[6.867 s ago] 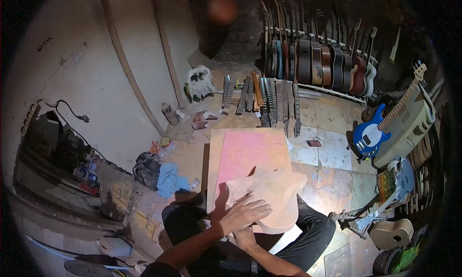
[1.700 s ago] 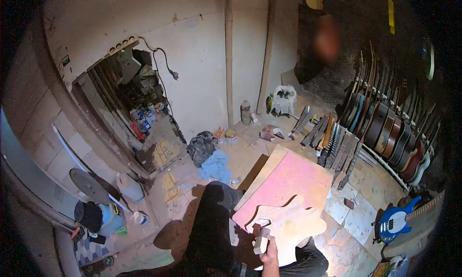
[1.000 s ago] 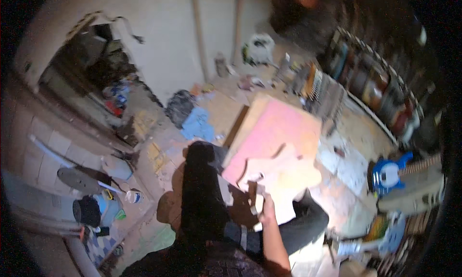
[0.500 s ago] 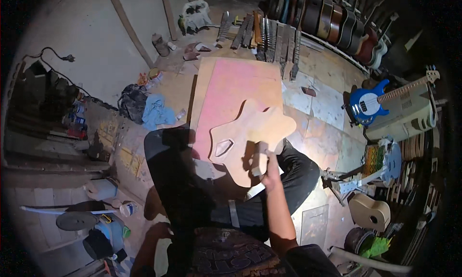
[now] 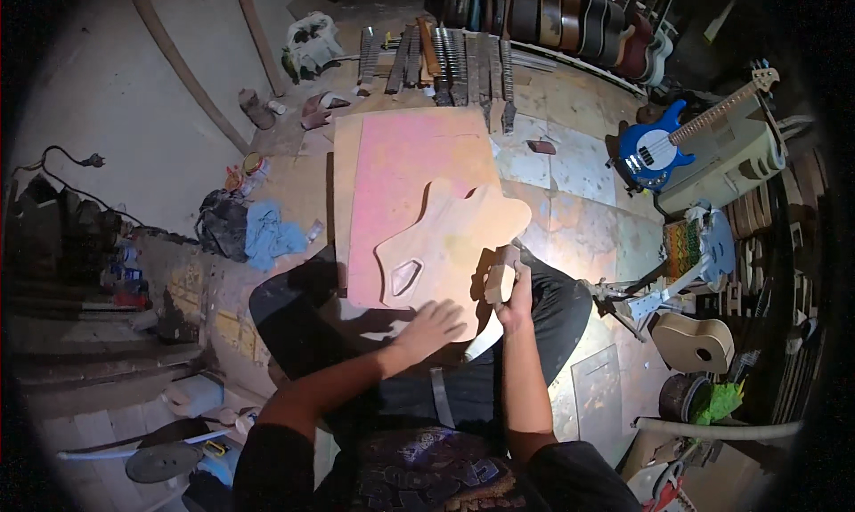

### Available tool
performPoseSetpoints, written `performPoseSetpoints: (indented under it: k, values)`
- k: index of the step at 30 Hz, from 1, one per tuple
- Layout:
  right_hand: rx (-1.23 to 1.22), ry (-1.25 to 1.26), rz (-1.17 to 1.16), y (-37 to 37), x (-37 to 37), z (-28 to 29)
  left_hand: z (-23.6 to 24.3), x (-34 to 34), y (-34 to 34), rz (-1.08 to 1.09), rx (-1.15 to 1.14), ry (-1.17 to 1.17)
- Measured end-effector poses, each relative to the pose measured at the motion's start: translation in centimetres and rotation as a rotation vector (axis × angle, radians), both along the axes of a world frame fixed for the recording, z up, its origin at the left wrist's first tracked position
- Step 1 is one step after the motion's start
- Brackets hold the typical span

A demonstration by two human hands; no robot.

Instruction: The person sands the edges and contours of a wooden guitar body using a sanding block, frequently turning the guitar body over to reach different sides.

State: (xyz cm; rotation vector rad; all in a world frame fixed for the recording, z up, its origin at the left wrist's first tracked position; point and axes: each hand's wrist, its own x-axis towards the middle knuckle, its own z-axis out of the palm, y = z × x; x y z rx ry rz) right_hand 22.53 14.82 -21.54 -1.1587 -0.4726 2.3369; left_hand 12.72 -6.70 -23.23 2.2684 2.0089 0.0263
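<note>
A pale, unfinished guitar body with a diamond-like cavity near its left edge lies partly over a pink-faced board at my lap. My left hand rests on the body's near edge, fingers spread flat and holding nothing. In my right hand is a small wooden block, gripped at the body's right side. The block stands tilted and casts a shadow on the wood. Whether its underside touches the body I cannot tell.
Guitar necks lie in a row beyond the board, with several guitars racked behind. A blue bass guitar leans at the right, above an acoustic guitar body. Left of the board lies a blue cloth.
My left hand has come up from the lower left onto the guitar body. My right hand and the block have shifted right to the body's edge. The whole view has shifted slightly.
</note>
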Motion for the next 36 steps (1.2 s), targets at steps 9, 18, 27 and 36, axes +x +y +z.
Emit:
performPoseSetpoints:
  k: [9,18,27,36]
  values:
    - [0.186,-0.146,-0.102,1.3,2.1,-1.0,-2.9,1.7,3.6,-0.019,0.220,0.105]
    - [0.354,0.024,-0.175,1.5,5.4,9.1,5.4,-4.4,3.6,-0.097,0.463,-0.020]
    - [0.492,0.001,-0.082,1.7,2.3,10.6,15.9,-13.6,8.3,0.393,0.795,-0.510]
    - [1.126,-0.016,0.039,-0.8,-7.1,17.3,18.6,-13.9,4.8,0.579,0.963,-0.538]
